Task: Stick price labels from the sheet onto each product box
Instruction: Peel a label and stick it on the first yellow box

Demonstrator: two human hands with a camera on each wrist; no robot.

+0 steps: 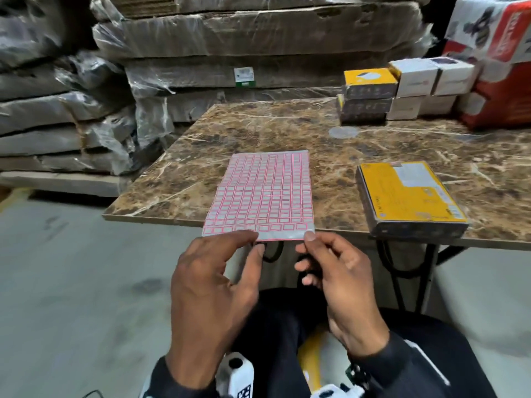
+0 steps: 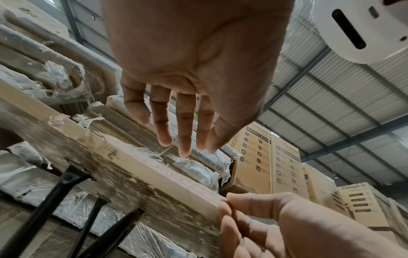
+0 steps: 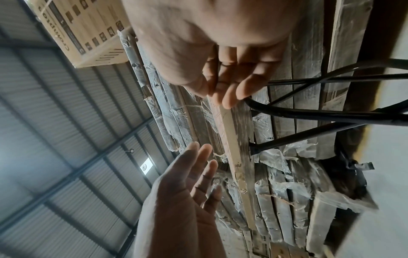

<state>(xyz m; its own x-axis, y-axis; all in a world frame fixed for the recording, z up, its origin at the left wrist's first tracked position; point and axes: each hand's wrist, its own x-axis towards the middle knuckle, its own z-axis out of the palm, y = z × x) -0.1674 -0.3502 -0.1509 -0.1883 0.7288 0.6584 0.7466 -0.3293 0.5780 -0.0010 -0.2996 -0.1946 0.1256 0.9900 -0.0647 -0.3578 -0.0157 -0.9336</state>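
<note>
A price label sheet (image 1: pixel 261 193) with rows of red-bordered labels lies on the marble-patterned table (image 1: pixel 178 179), and its near edge hangs over the front. My right hand (image 1: pixel 306 241) pinches the sheet's near right corner between thumb and fingers; the left wrist view shows this pinch by the right hand (image 2: pixel 227 202) on the sheet's edge (image 2: pixel 176 176). My left hand (image 1: pixel 257 241) is at the near left edge with relaxed, mostly straight fingers (image 2: pixel 183 139) and grips nothing. I cannot tell whether it touches the sheet. A flat yellow product box (image 1: pixel 411 193) lies to the right of the sheet.
Small yellow boxes (image 1: pixel 370 90) and white boxes (image 1: pixel 416 79) are stacked at the table's back right, beside a large red and white carton (image 1: pixel 502 81). Plastic-wrapped cardboard stacks (image 1: pixel 230 38) fill the space behind. Black table legs (image 1: pixel 402 268) stand near my knees.
</note>
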